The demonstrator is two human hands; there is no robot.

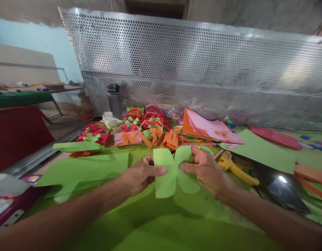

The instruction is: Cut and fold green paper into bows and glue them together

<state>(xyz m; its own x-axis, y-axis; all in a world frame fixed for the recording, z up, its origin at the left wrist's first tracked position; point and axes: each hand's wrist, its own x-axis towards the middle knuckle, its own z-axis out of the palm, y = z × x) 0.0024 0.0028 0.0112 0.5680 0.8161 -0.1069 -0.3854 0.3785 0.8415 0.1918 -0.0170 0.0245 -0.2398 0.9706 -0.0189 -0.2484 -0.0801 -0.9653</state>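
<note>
A light green paper cutout [164, 179] with rounded lobes and a notch at its top middle is held up above the green tabletop [140, 226]. My left hand [142, 172] pinches its left side, thumb on the front face. On the right side, my right hand [202, 165] grips it the same way, with the fingers behind the paper. Just right of that hand lies a yellow-handled glue gun [236, 168]. Beyond the cutout are folded orange paper pieces [171, 139] and small paper bags with bows [128, 134].
Green sheets [92, 167] lie at left, another green sheet [262, 148] at right. A dark phone [283, 188] rests near the right arm. Pink sheets [208, 125] and a grey bottle [115, 103] stand before a perforated metal panel [150, 45]. A purple device [11, 209] is at lower left.
</note>
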